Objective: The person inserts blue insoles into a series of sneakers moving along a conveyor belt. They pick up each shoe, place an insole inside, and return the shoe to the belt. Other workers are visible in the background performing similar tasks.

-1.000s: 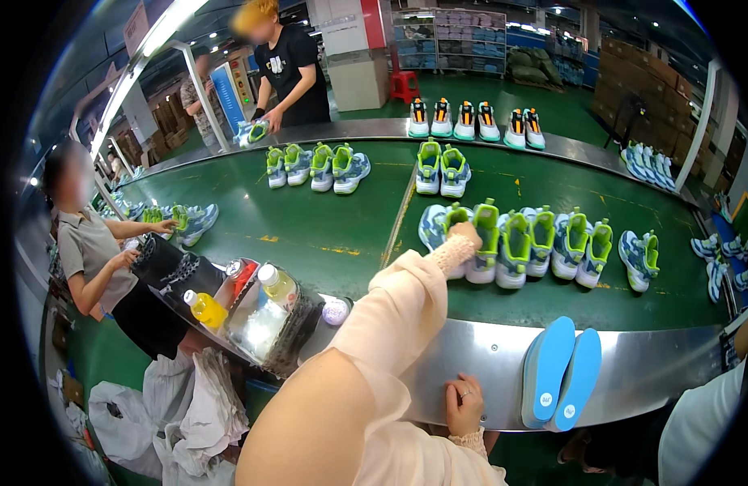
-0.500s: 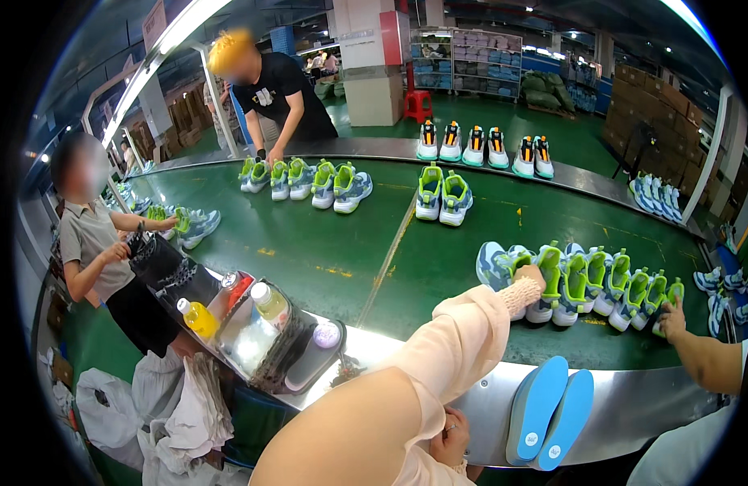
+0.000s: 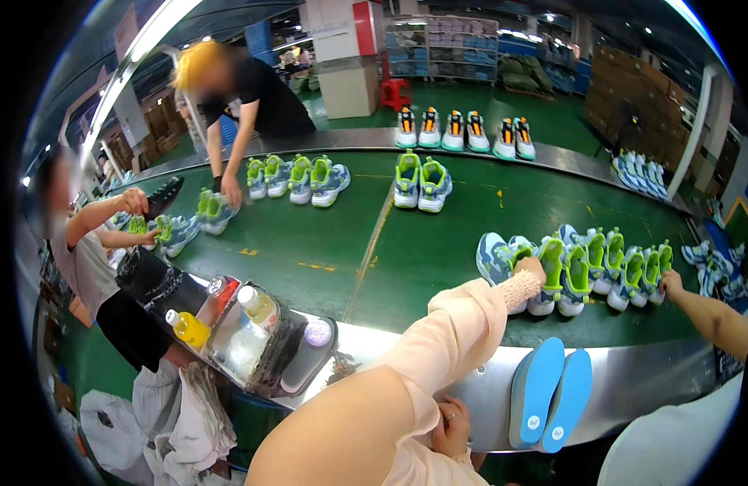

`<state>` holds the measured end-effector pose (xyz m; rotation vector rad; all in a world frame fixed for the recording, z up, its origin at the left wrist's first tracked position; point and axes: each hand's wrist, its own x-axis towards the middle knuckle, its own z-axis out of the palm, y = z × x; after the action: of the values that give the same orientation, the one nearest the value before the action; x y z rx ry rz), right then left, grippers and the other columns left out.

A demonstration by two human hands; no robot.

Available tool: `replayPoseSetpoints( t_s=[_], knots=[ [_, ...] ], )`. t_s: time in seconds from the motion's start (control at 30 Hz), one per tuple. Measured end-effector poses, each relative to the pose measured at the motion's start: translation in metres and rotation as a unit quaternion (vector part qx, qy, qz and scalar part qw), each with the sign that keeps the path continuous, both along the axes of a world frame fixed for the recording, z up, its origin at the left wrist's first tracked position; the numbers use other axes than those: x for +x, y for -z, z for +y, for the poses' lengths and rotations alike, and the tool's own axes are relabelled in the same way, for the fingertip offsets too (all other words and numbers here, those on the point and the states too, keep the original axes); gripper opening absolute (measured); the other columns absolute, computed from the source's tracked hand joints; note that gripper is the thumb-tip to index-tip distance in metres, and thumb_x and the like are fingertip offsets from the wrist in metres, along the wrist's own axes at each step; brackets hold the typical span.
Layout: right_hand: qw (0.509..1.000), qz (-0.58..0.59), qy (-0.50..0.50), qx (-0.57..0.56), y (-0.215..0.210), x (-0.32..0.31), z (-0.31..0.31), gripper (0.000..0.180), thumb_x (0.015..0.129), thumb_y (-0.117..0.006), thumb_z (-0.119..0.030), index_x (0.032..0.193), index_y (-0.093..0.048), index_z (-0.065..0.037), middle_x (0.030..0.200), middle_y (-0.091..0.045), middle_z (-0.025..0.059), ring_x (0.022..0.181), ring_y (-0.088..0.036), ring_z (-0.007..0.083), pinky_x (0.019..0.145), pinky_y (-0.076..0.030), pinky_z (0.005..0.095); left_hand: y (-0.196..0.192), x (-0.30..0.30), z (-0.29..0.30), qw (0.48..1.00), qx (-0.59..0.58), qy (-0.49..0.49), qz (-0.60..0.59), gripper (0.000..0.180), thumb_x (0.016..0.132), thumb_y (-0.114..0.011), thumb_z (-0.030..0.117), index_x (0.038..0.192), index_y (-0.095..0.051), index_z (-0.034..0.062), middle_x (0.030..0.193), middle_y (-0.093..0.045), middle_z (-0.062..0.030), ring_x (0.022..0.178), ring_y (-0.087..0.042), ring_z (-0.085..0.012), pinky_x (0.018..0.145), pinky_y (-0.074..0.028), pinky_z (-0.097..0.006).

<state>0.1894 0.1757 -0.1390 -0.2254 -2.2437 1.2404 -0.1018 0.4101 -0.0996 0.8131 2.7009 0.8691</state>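
Sneakers in blue-grey camouflage with lime green linings (image 3: pixel 576 279) stand in a tight row on the green table at the right. At the row's left end, my left hand (image 3: pixel 532 267), in a peach sleeve with a knitted cuff, grips the collar of one sneaker (image 3: pixel 515 251); its fingertips are hidden inside. My right hand (image 3: pixel 451 427), wearing a ring, is low beside the metal table edge with fingers curled; what it holds, if anything, is hidden. Two light blue insoles (image 3: pixel 550 394) lie on the metal edge to the right of it.
A co-worker's hand (image 3: pixel 672 283) touches the row's right end. Another sneaker pair (image 3: pixel 421 182) stands mid-table; white-and-orange sneakers (image 3: pixel 455 130) line the far ledge. Bottles in a bin (image 3: pixel 256 332) stand at left. Two people work across and left.
My view has shifted slightly; my left hand stays at the same sneaker. The person opposite has moved sneakers leftward. The person at left now holds up a dark, flat, shoe-shaped thing.
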Motion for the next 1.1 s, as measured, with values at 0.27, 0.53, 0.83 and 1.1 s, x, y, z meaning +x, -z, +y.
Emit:
replayPoseSetpoints(
  t_s=[0.27, 0.53, 0.83, 1.1],
  knots=[
    [0.998, -0.052, -0.012, -0.026, -0.064, 0.012, 0.022, 0.019, 0.080, -0.060, -0.013, 0.098, -0.064, -0.007, 0.083, -0.064, 0.0131, 0.079, -0.061, 0.0280, 0.071, -0.048, 0.0378, -0.005, 0.003, 0.010, 0.984, -0.124, 0.115, 0.058, 0.034, 0.074, -0.060, 0.032, 0.094, -0.068, 0.0058, 0.100, -0.066, -0.0135, 0.093, -0.064, -0.0262, 0.079, -0.051, -0.035],
    [0.905, -0.255, 0.240, 0.241, -0.167, 0.049, 0.097, 0.056, 0.075, -0.067, -0.031, 0.122, -0.050, -0.006, 0.086, -0.060, 0.0115, 0.064, -0.062, 0.0275, 0.057, -0.049, 0.0374, -0.083, 0.027, -0.073, 0.989, -0.037, 0.134, 0.053, 0.051, 0.075, -0.062, 0.036, 0.107, -0.058, -0.0040, 0.105, -0.060, -0.0237, 0.100, -0.059, -0.0344, 0.087, -0.047, -0.041],
    [0.823, -0.470, 0.133, 0.289, -0.128, 0.032, 0.118, 0.071, 0.075, -0.065, -0.040, 0.130, -0.041, -0.003, 0.084, -0.062, 0.0175, 0.074, -0.064, 0.0320, 0.065, -0.051, 0.0406, 0.025, -0.023, -0.085, 0.952, 0.289, -0.096, 0.024, 0.049, 0.081, -0.059, 0.031, 0.113, -0.045, -0.0027, 0.104, -0.058, -0.0251, 0.096, -0.057, -0.0406, 0.084, -0.045, -0.044],
    [0.896, -0.297, 0.179, 0.277, -0.184, 0.039, 0.134, 0.045, 0.070, -0.069, -0.031, 0.105, -0.063, -0.004, 0.085, -0.064, 0.0218, 0.078, -0.062, 0.0362, 0.071, -0.049, 0.0428, -0.001, -0.033, -0.114, 0.982, 0.150, -0.112, 0.024, 0.043, 0.085, -0.052, 0.044, 0.089, -0.065, 0.0026, 0.087, -0.064, -0.0217, 0.084, -0.062, -0.0385, 0.075, -0.050, -0.045]
  ],
)
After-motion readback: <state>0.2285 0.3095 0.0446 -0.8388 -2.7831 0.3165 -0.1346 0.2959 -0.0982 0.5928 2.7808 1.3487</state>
